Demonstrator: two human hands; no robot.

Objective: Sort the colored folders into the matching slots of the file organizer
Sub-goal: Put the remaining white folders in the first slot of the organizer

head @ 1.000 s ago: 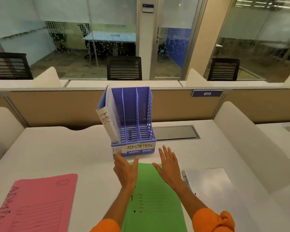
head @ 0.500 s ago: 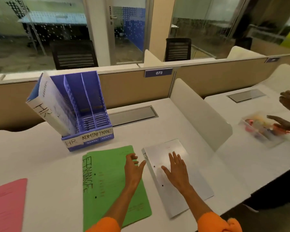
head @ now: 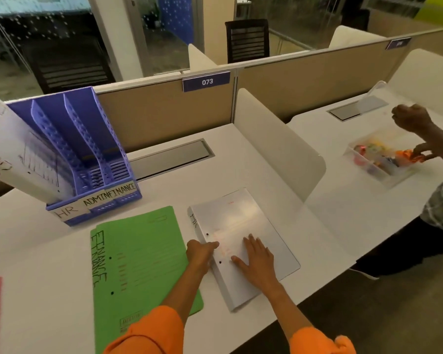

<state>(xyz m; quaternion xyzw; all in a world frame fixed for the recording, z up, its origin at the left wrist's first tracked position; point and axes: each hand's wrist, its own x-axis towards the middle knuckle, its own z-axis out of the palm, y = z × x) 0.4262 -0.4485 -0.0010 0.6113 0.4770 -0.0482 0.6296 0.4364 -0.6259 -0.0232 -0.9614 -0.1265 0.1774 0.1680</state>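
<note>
White HR folder (head: 248, 218) | your hands moved here off green FINANCE folder (head: 143, 241) | right hand (head: 256, 259) spread flat, left hand (head: 201, 254) at spine, grip unclear | HR slot (head: 67, 212) likely next

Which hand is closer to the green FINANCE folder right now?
Left. The left hand sits at the green folder's right edge, fingers touching the white HR folder; the right hand lies flat on that folder, farther right.

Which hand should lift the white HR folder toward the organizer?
Probably left: the left hand sits at the spine edge of the white HR folder, nearest the organizer; the right hand lies flat on its cover.
</note>
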